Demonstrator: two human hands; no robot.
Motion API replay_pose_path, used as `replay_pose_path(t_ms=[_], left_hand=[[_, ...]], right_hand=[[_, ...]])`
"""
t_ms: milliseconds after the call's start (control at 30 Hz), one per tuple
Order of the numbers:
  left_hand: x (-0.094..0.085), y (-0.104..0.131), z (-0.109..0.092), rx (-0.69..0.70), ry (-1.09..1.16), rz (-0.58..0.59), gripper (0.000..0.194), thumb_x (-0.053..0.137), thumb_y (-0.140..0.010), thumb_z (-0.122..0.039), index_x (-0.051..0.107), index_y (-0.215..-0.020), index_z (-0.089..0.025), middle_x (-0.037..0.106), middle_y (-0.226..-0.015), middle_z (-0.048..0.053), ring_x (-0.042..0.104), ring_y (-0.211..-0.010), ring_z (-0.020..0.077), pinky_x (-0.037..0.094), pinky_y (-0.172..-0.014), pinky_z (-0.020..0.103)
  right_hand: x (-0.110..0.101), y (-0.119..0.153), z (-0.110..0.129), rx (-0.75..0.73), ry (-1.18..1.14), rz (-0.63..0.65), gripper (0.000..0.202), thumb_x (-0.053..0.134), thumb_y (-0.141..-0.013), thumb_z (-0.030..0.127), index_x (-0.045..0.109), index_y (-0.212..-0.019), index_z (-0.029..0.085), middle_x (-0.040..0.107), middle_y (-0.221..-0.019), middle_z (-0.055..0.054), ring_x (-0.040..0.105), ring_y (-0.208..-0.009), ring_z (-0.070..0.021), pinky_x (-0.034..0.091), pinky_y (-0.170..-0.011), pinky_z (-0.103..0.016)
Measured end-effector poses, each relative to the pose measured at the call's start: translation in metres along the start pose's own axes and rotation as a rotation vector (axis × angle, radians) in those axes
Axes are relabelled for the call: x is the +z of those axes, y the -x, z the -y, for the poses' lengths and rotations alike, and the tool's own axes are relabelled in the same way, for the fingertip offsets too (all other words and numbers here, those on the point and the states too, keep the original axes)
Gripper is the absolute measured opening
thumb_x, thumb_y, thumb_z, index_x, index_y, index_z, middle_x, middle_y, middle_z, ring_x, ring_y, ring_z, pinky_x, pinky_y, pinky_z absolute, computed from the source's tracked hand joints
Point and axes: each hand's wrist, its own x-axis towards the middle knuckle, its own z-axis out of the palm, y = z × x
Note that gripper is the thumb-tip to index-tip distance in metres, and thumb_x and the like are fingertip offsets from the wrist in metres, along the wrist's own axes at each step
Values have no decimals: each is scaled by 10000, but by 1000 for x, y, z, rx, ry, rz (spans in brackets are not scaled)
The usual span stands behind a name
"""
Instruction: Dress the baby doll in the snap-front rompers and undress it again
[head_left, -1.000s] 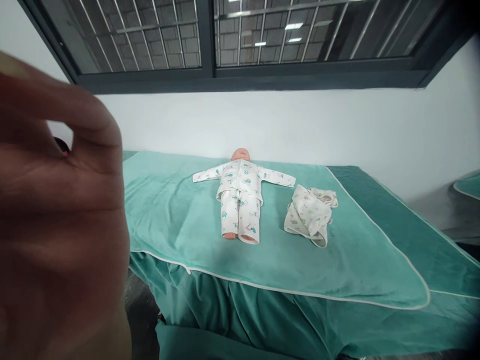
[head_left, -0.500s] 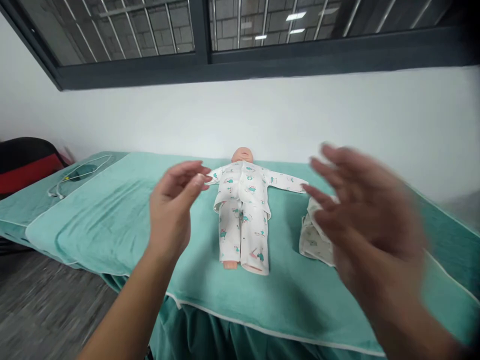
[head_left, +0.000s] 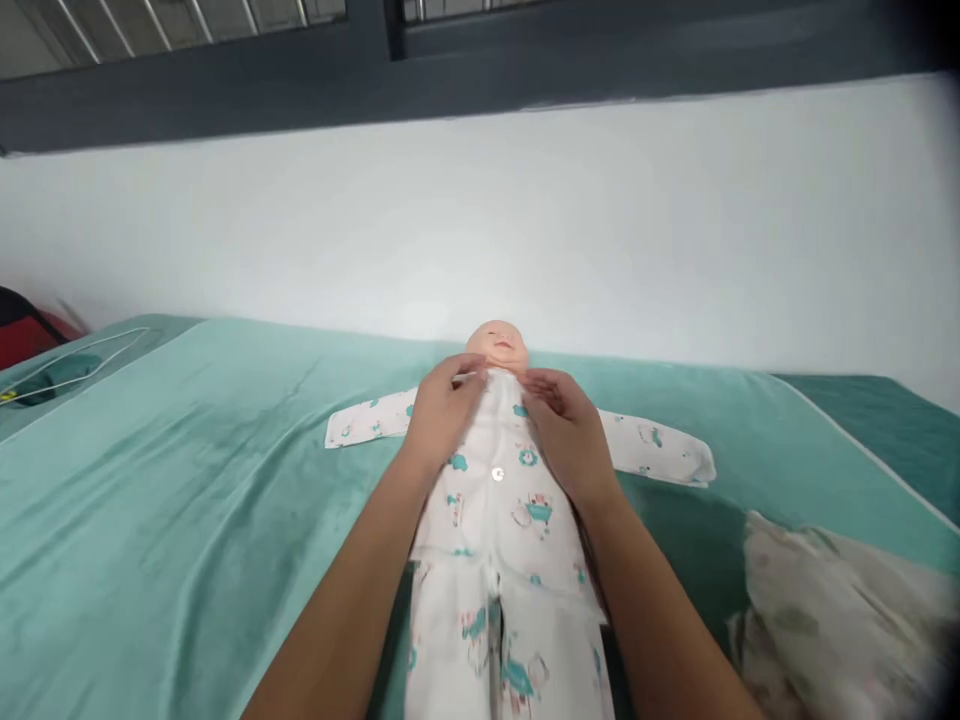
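A baby doll (head_left: 498, 345) lies on its back, face up, with its head toward the wall. It wears a white pajama top (head_left: 495, 520) with teal prints and a button on the front, and matching pajama pants (head_left: 450, 640). Both sleeves stretch out sideways. My left hand (head_left: 444, 412) is at the collar on the left of the doll's neck, thumb and fingers closed on the fabric. On the other side of the neck, my right hand (head_left: 570, 435) pinches the collar in the same way. The fingertips are partly hidden.
A teal sheet (head_left: 247, 480) covers the bed. Folded patterned cloth (head_left: 832, 610) lies at the lower right. A white cord (head_left: 97, 365) and a red and black object (head_left: 26, 330) are at the far left. The white wall (head_left: 675, 230) rises behind the bed, below a dark window frame.
Both hands, raised and apart before, have come down and inward onto the top's collar. My view has moved closer to the doll, and the folded cloth now appears lower right.
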Motion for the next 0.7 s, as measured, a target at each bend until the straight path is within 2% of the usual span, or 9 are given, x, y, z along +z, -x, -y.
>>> replay_pose_path(t_ms=[100,233,567,700], left_hand=[[5,-1,5,36,-81,78,239,556,-925,-293,716,-1097,-248,694,-1212,33,630,-1122,197,472,-1010,348],[5,3,6,119,-159,150,272,487,-964,-268,719,-1106,-273,660,-1268,11,566,-1244,181,412,-1106,343],[4,2,5,137,-181,172,311,457,-977,-269,727,-1130,-289,656,-1269,13,554,-1257,188,391,-1140,370],[5,2,6,150,-174,161,322,455,-970,-261,731,-1130,-306,663,-1258,15,558,-1256,201,393,-1136,379]], right_hand=[[-6,8,-6,52,81,25,229,595,-848,307,680,-1057,271,709,-1094,-19,644,-938,-196,479,-875,-377],[-3,15,3,105,125,69,257,570,-865,329,694,-1080,262,711,-982,-23,614,-826,-187,473,-764,-344],[0,14,4,-15,197,89,262,505,-891,294,693,-1070,257,707,-989,-18,602,-944,-213,446,-881,-383],[-1,14,3,14,202,100,321,508,-893,312,675,-1165,279,685,-1184,-38,596,-1046,-237,440,-947,-433]])
